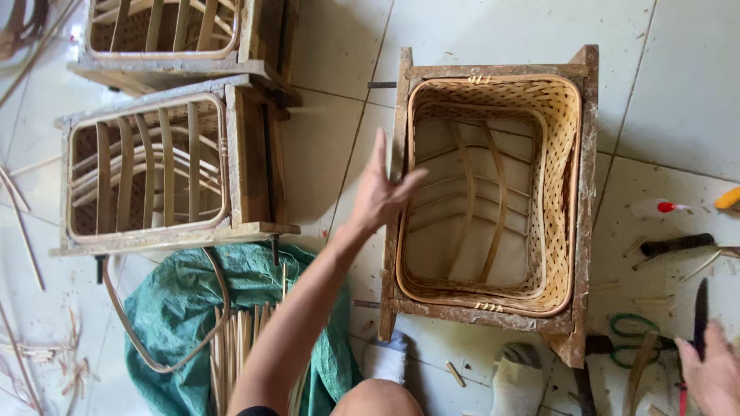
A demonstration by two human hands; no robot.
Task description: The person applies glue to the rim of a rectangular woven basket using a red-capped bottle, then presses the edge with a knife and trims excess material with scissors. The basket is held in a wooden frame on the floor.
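A half-woven basket of pale bamboo strips point(493, 192) stands right of the frame's centre, inside a worn, paint-stained square wooden frame point(589, 192) on the white tiled floor. Its mouth faces up. The walls are closely woven, while the bottom shows only a few bent ribs. At the lower right of the frame, a dark-handled knife point(700, 316) lies on the tiles.

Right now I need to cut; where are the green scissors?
Head view, lower right: the green scissors lie on the floor below the woven basket's frame, beside the right hand.
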